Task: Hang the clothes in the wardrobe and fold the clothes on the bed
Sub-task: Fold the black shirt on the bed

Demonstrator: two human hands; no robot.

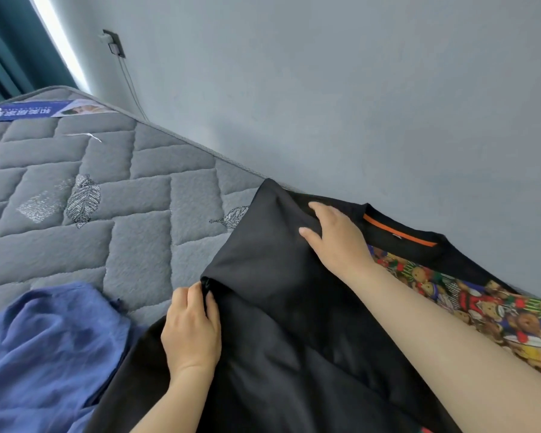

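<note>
Right hand: the bare forearm comes in from the lower right corner, and the right hand lies on the black T-shirt, fingers bent over a ridge of cloth and thumb out to the side, nipping that ridge between them.
Left hand: the left hand, knuckles up, pinches the bunched edge of the folded-over black flap between thumb and fingertips.
Black T-shirt: spread across the near side of the bed, its neck towards the wall; one side is turned over the body into a slanted flap, raised at the fold.
Neckline: a thin orange tape strip runs inside the collar, just beyond the right hand.
Print: a bright panel of teddy bears in red, green and yellow shows beside the right forearm, partly hidden under the flap.
Blue garment: a crumpled blue cloth garment lies at the lower left, touching the black hem.
Bed: a bare grey quilted mattress with stitched leaf motifs and a blue printed label at its far end.
Wall: a plain grey wall runs along the mattress, with a dark socket plate and a thin cable hanging from it.
Window corner: a teal curtain hangs at the upper left.
</note>
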